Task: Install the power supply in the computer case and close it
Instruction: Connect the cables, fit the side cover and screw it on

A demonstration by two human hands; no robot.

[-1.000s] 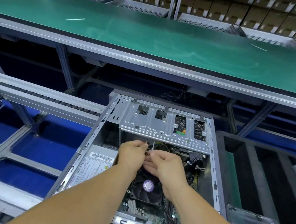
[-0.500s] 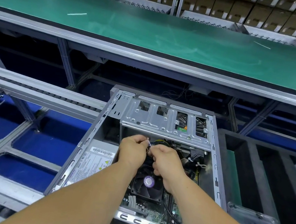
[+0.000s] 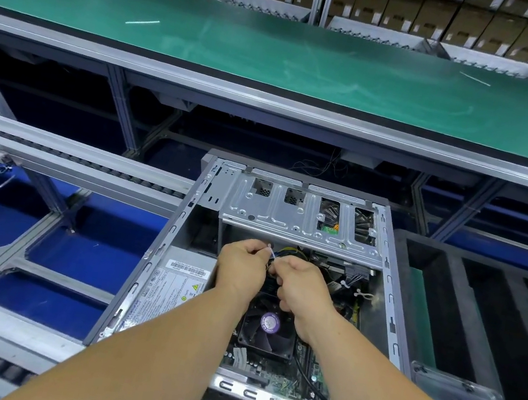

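While deep in the open computer case (image 3: 176, 241), left hand (image 3: 239, 270) and right hand (image 3: 302, 287), fingers curled, both pinching a thin white tie (image 3: 272, 254) beside the power supply (image 3: 169, 288).

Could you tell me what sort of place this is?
Most likely a computer assembly line in a factory. An open PC case sits at a workstation, a long green conveyor belt runs behind it, and stacked cardboard boxes line the back.
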